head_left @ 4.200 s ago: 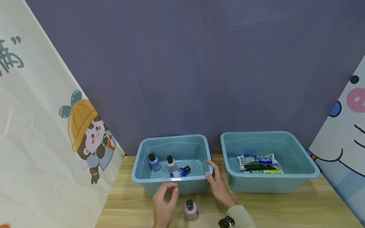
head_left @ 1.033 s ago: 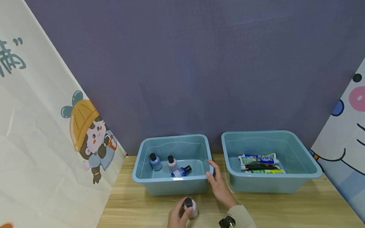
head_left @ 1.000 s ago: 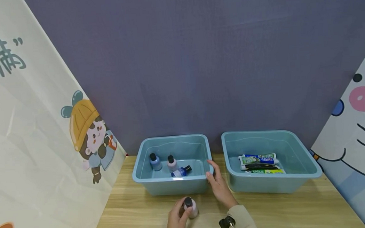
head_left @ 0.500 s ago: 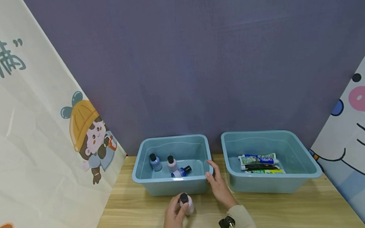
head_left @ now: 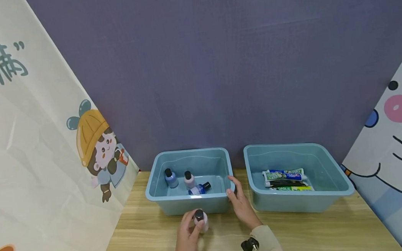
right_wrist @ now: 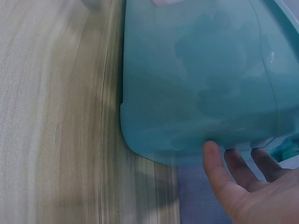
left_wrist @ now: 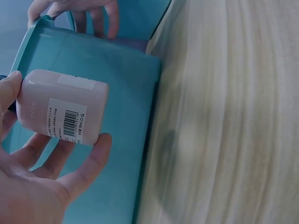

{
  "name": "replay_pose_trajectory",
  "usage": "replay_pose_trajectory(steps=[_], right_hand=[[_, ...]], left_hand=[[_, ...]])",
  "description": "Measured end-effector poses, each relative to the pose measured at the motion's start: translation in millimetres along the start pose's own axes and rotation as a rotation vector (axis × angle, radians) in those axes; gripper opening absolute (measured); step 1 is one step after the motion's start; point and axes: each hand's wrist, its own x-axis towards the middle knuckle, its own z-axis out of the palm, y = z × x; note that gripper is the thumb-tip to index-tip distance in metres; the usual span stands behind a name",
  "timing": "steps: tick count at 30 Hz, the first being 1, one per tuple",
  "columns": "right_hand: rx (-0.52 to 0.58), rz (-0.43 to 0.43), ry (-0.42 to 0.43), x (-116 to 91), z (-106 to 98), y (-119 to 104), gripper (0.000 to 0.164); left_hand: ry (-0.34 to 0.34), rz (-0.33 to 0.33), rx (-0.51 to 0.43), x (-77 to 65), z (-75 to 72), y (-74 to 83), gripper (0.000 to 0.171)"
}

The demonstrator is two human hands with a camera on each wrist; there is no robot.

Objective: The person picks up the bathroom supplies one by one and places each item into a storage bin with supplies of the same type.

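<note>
My left hand [head_left: 186, 237] holds a small pink bottle [head_left: 204, 224] with a black cap, fingers and thumb around its upper part. In the left wrist view the bottle [left_wrist: 63, 105] shows a white barcode label and is raised off the table, beside the bin's outer wall. My right hand [head_left: 242, 208] grips the right rim of the left blue bin [head_left: 192, 206] near its front corner. In the right wrist view, fingers [right_wrist: 215, 161] of that hand touch the outer wall. Inside this bin stand a light blue bottle [head_left: 171, 180] and a pale pink bottle [head_left: 189, 182]; a dark blue bottle [head_left: 197, 190] lies down.
A second blue bin [head_left: 295, 204] stands to the right, holding toothpaste tubes [head_left: 283, 175] and dark, slim packs or tubes. Both bins stand on a wooden table [head_left: 138, 229] against a dark grey-purple backdrop [head_left: 197, 72]. Printed cartoon sheets flank both sides.
My left hand, first beside the bin, has taken hold of the pink bottle on the table and carried it up and left towards the bin's front wall. The right hand stays on the rim.
</note>
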Motion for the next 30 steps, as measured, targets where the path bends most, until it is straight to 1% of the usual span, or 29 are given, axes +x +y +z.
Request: replay_pose_trajectory(steps=[2, 4, 8, 12, 21, 30], right_hand=[[0.006, 0.004, 0.0, 0, 0, 0, 0.049], [0.009, 0.008, 0.002, 0, 1, -1, 0.05], [0.014, 0.01, 0.0, 0, 1, -3, 0.05], [0.019, 0.014, -0.006, 1, 0, -4, 0.05], [0.002, 0.005, -0.007, 4, -1, -4, 0.052], [0.011, 0.017, -0.007, 1, -1, -3, 0.05]], left_hand=[[0.011, 0.012, -0.007, 1.2, -1.1, 1.9, 0.031], [0.017, 0.008, -0.011, 2.3, -2.4, 4.2, 0.031], [0.019, -0.024, -0.023, 4.4, -5.2, 9.7, 0.033], [0.017, -0.041, -0.035, 6.4, -7.1, 13.1, 0.035], [0.005, -0.061, -0.019, 10.7, -10.1, 18.3, 0.035], [-0.021, -0.088, 0.004, 8.4, -12.5, 22.6, 0.035]])
